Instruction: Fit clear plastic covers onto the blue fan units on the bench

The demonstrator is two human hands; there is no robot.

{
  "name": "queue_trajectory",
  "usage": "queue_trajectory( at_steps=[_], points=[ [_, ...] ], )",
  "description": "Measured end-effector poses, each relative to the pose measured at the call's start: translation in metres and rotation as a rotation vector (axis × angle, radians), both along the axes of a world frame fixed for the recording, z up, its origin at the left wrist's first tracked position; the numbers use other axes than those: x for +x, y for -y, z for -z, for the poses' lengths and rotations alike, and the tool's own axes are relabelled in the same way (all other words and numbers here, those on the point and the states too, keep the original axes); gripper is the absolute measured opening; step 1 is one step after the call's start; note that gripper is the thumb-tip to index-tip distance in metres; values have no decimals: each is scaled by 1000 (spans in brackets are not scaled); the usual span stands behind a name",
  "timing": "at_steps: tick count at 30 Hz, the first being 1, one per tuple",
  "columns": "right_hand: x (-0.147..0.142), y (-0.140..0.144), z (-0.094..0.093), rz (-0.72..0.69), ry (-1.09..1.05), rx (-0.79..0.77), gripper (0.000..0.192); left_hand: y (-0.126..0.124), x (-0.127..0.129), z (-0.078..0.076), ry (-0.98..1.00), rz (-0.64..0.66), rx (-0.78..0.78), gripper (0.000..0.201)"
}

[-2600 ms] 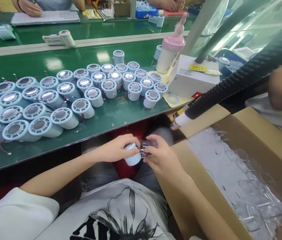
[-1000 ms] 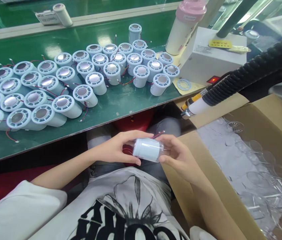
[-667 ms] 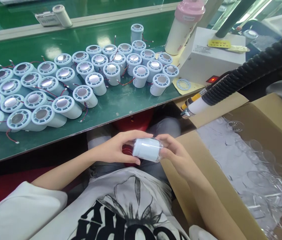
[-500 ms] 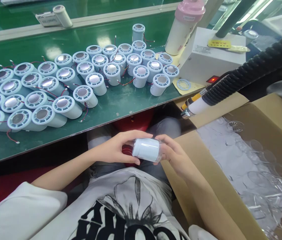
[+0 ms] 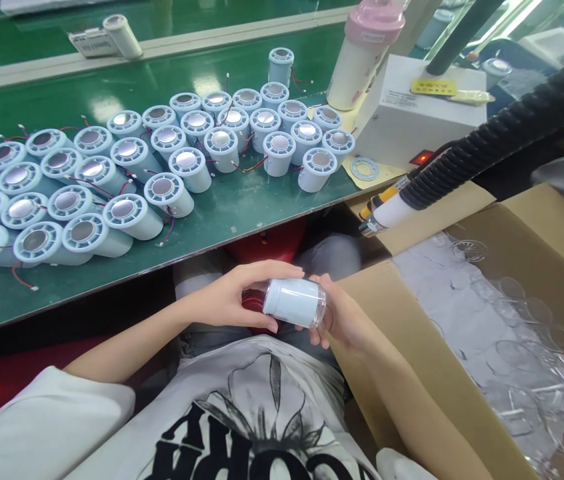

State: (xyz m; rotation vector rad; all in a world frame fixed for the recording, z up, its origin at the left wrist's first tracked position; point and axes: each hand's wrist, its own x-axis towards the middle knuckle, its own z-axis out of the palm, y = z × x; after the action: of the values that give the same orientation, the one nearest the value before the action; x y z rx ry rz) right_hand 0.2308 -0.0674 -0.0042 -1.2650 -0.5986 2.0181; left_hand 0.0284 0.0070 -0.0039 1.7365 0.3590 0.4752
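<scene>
A pale blue cylinder (image 5: 292, 301) with a clear plastic cover (image 5: 321, 307) over its right end lies sideways between my hands, above my lap. My left hand (image 5: 242, 293) is closed round its left end, thumb below and fingers along the top. At the covered end, my right hand (image 5: 337, 310) grips from the right, its fingertips showing beneath the clear plastic. On the green bench ahead stand several similar light blue cylinders (image 5: 187, 170) with round silvery discs on top and thin red and dark wires.
To the right, an open cardboard box (image 5: 392, 333) holds clear plastic parts (image 5: 512, 347). A black ribbed hose (image 5: 462, 160) slants above it. A white machine (image 5: 422, 113), a pink-lidded bottle (image 5: 362, 60) and a loose blue ring (image 5: 365, 169) are at the bench's right end.
My right hand has turned and shifted its fingers below the clear cover, so more of the covered end shows. My left hand keeps its hold on the cylinder.
</scene>
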Motion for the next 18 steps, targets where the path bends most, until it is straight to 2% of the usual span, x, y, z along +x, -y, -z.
queue_trajectory(
  at_steps=[3,7,9,11,14,16,18],
  points=[
    [0,0,-1,-28,-69,-79,55,-1,0,0,29,-2,32,76],
    [1,-1,-2,-81,-130,-185,69,0,0,0,31,-13,58,75],
    [1,0,0,-123,-144,-187,75,2,0,-2,18,-26,44,72],
    [1,2,3,-163,-133,-126,78,6,0,-5,-7,-48,15,70],
    [2,8,8,-121,-30,110,79,10,1,-11,-68,-89,-95,66],
    [5,12,11,-7,140,384,73,12,1,-14,-107,-113,-197,64],
    [9,15,12,69,362,741,71,14,2,-17,-133,-125,-271,63]
  ],
)
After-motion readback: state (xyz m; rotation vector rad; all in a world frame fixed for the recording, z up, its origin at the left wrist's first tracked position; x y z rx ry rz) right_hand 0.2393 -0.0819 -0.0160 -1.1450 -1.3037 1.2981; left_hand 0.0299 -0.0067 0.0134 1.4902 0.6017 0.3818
